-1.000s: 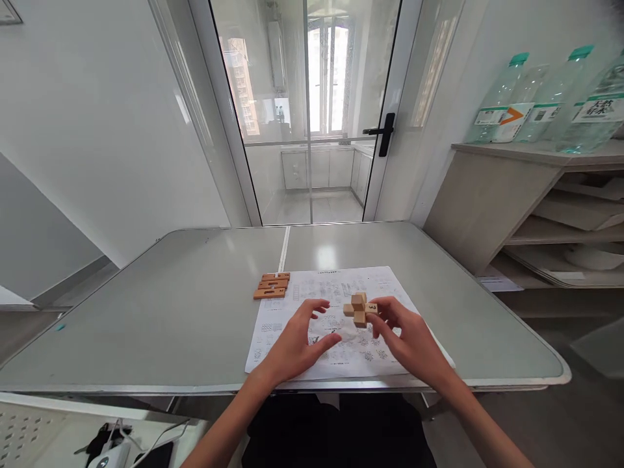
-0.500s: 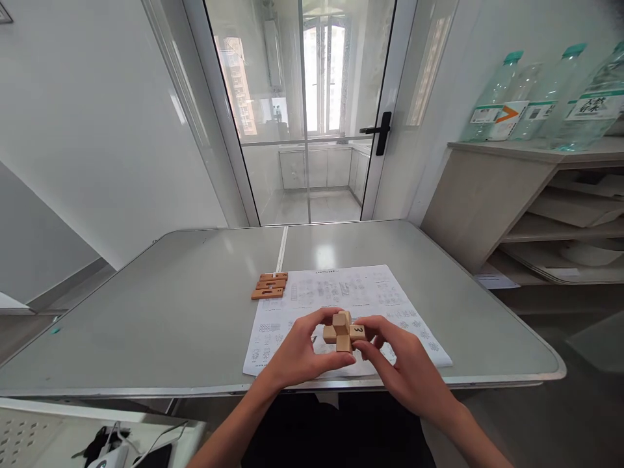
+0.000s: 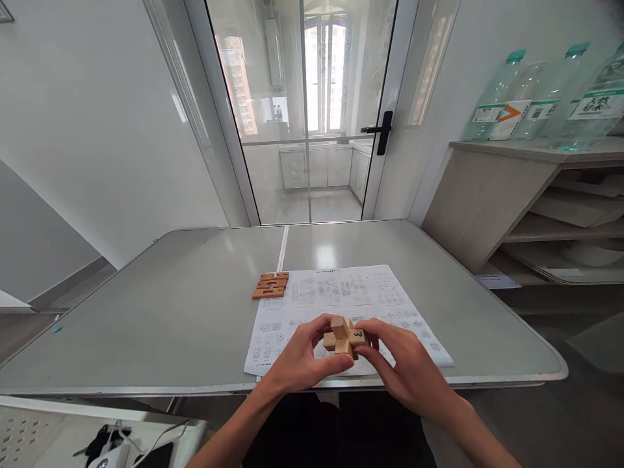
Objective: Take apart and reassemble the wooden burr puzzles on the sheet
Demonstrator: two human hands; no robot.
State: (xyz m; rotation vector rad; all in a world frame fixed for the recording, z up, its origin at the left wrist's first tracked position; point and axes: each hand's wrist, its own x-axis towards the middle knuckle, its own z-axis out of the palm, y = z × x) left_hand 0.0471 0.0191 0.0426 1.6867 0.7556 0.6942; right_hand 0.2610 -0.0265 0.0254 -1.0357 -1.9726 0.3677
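Left hand point(image 3: 308, 357), spread and apart a second earlier, had closed thumb and fingers on the wooden block cluster point(image 3: 342, 338) while the right hand point(image 3: 405, 356) pinched its 3-marked end, giving it a two-handed hold above the printed sheet point(image 3: 336, 292).

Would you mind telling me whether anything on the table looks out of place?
One small teal scrap lies near the left edge of the table, away from the printed sheet and held blocks; it looks stray.

White walls point(image 3: 97, 117), a glass door point(image 3: 287, 162) — bright window point(image 3: 324, 78) beyond, wooden shelves point(image 3: 560, 224) right.
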